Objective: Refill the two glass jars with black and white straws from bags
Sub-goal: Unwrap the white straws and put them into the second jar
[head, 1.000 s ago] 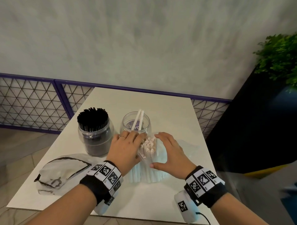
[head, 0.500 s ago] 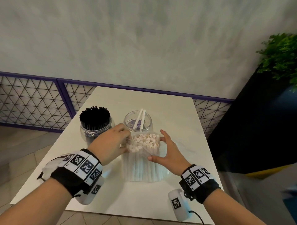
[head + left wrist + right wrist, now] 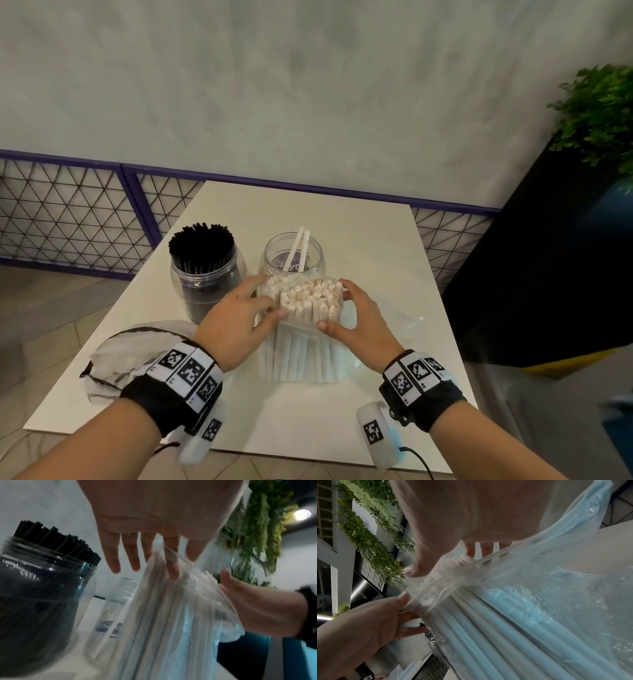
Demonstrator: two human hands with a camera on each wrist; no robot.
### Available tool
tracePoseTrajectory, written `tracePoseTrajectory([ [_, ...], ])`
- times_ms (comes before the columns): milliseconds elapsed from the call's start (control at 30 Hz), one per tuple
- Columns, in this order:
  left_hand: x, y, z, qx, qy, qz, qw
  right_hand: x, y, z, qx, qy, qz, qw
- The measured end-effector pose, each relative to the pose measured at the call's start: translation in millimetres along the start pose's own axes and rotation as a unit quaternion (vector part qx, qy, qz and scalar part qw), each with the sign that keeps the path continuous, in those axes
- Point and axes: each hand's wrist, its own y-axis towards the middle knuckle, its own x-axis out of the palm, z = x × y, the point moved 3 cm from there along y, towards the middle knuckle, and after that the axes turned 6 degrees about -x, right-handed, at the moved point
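Note:
A clear bag of white straws (image 3: pixel 301 346) stands upright on the white table (image 3: pixel 370 246), its mouth pulled open and the straw ends (image 3: pixel 311 294) showing. My left hand (image 3: pixel 267 301) pinches the left lip of the bag (image 3: pixel 171 601) between thumb and index finger. On the right lip my right hand (image 3: pixel 346 305) holds the bag (image 3: pixel 522 588), thumb in front and fingers behind. Just behind stands a glass jar (image 3: pixel 291 260) with two white straws. To its left a jar (image 3: pixel 202 274) is packed with black straws.
A crumpled empty bag with black edging (image 3: pixel 137 346) lies at the table's front left. A purple-framed mesh fence (image 3: pixel 68 212) runs behind the table. A dark planter with a green plant (image 3: pixel 596 116) stands at the right.
The bag has come up from lying flat to standing upright. My hands have moved apart and the bag's mouth is spread wider, with more straw ends showing.

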Motion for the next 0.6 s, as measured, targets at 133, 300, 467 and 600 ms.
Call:
tracePoseTrajectory([
  [133, 1, 4, 6, -0.037, -0.061, 0.003, 0.997, 3, 0, -3, -0.008, -0.012, -0.001, 1.0],
  [300, 1, 12, 15, -0.079, -0.236, -0.065, 0.966, 7, -1, -8, -0.02, 0.014, 0.024, 0.999],
  [467, 10, 14, 11, -0.178, -0.418, -0.083, 0.887, 12, -2, -15, -0.041, 0.043, 0.027, 0.998],
  [600, 13, 12, 15, -0.243, -0.504, -0.046, 0.827, 11, -1, -11, -0.059, 0.02, 0.04, 0.997],
])
